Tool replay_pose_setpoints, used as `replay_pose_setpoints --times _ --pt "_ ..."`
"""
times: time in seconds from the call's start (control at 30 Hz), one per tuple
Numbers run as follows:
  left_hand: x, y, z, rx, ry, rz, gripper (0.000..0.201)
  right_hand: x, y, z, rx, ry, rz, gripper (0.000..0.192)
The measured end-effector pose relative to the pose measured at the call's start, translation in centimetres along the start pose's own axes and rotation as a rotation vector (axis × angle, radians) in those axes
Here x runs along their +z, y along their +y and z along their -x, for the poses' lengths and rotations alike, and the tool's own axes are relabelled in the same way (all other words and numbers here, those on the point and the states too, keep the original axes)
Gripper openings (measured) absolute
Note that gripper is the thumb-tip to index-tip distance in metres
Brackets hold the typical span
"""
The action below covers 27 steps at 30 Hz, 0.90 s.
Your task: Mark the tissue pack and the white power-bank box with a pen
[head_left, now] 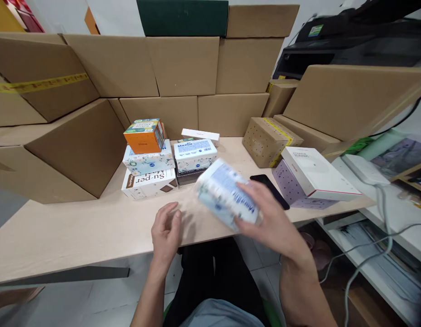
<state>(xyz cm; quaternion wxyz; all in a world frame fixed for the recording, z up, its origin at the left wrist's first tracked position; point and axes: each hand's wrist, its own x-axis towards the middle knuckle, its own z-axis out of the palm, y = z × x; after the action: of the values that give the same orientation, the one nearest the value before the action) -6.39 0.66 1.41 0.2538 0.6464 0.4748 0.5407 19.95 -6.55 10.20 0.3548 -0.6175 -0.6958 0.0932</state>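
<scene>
My right hand [268,215] grips one end of a pack of tissues [220,193], white and pale blue with a floral print, tilted above the front of the table. The pack is slightly smeared by motion. My left hand [166,231] is at the table edge, loosely curved, thumb apart from the fingers, with nothing in it. Behind it lies a white "Su-per" box [151,183]. On that box rests another tissue pack [149,157], topped by an orange box [144,136]. A third tissue pack [196,154] sits beside this stack on a dark box [190,176].
Stacked cardboard boxes [183,66] wall off the table [94,231] at the back and left. A slim white box [201,134], a dotted brown box [270,141], a black phone [270,190] and a white power bank box [316,170] on a purple box [288,181] stand around.
</scene>
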Motion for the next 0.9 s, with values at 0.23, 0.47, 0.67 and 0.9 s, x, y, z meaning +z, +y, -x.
replay_pose_setpoints --times 0.23,0.47,0.67,0.9 --pt "-1.8 0.1 -0.9 -0.318 -0.073 0.173 0.056 5.2 -0.5 0.0 -0.139 -0.250 -0.100 0.065" --pt "-1.6 0.4 -1.4 -0.236 -0.231 0.010 0.055 5.4 -1.0 0.9 0.269 -0.210 -0.372 0.048" --pt "0.3 1.5 -1.3 -0.184 -0.146 0.057 0.048 6.6 -0.2 -0.9 0.202 -0.152 -0.505 0.047" --pt "0.9 0.3 0.1 -0.059 -0.097 0.197 0.051 8.9 2.4 -0.4 0.140 0.019 -0.775 0.053"
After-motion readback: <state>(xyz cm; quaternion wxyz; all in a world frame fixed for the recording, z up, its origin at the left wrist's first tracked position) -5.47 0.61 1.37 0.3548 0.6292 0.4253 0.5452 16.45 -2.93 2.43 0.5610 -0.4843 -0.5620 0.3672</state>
